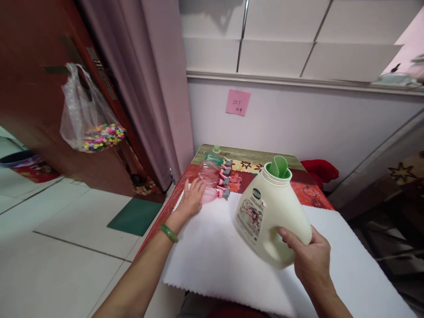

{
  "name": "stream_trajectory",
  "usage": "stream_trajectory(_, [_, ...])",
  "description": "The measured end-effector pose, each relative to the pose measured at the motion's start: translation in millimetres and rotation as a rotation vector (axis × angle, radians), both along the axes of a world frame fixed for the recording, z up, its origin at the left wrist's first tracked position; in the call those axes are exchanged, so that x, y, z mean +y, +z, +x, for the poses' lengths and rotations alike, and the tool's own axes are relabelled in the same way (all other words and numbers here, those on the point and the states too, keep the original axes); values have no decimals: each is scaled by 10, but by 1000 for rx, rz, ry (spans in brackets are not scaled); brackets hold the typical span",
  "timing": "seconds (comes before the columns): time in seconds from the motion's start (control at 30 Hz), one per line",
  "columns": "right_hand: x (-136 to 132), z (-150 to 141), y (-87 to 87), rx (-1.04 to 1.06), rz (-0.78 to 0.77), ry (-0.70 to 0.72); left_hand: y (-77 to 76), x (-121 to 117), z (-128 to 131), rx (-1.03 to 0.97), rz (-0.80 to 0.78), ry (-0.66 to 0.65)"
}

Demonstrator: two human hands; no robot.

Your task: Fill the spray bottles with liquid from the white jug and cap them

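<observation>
My right hand [313, 256] is wrapped round the handle of a cream laundry detergent jug [274, 212], which is tilted above the white cloth. The jug has no cap on, and a green pouring spout [279, 167] shows in its mouth. My left hand [194, 198], a green bangle on its wrist, reaches to the near pink spray bottle [209, 194] with fingers stretched out over its base. That bottle lies on its side. Beyond it several more spray bottles lie in a row, among them a clear pink one [208, 172] and a green one [213, 158].
A white scalloped cloth [212, 256] covers the near part of the table [265, 152]. A small pale green cap [216, 149] stands at the far left corner. A plastic bag of colourful pieces [96, 132] hangs on the door at left. Red fabric [319, 172] lies behind the table.
</observation>
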State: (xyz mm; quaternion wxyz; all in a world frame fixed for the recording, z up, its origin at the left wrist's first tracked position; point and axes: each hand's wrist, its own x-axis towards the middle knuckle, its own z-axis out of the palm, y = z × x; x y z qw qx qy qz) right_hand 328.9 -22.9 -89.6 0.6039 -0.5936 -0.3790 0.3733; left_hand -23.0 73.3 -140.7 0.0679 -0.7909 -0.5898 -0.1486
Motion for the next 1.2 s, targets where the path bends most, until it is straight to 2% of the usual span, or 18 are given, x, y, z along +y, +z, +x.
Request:
stream_trajectory(0.17, [-31,-35,34,17,13,99,-24,20,-22,-20,-8,48])
stream_trajectory(0.3, [-54,-238,150,154,148,231,22,-175,13,-96,21,97])
stream_trajectory(0.4, [-72,-414,189,224,149,326,119,-485,118,-219,97,158])
stream_trajectory(0.5, [-88,-584,142,228,126,348,223,-905,352,-409,164,179])
stream_trajectory(0.6, [-97,-772,47,210,146,332,298,-1299,679,-536,135,97])
stream_trajectory(0.73, [-142,-1025,-138,209,214,317,314,-1590,1056,-926,-24,-68])
stream_trajectory(0.83, [-229,-1150,-327,182,236,346,292,-1635,1200,-1185,-181,-167])
stream_trajectory(0.9, [-294,-1188,-428,122,240,382,305,-1615,1241,-1372,-262,-178])
stream_trajectory(0.97, [-341,-1194,-465,48,262,445,352,-1575,1268,-1491,-294,-101])
stream_trajectory(1.1, [-349,-1106,-352,-109,397,624,476,-1479,1367,-1493,-251,134])
stream_trajectory(1.2, [-309,-939,-259,-244,488,590,527,-1418,1478,-1527,-243,197])
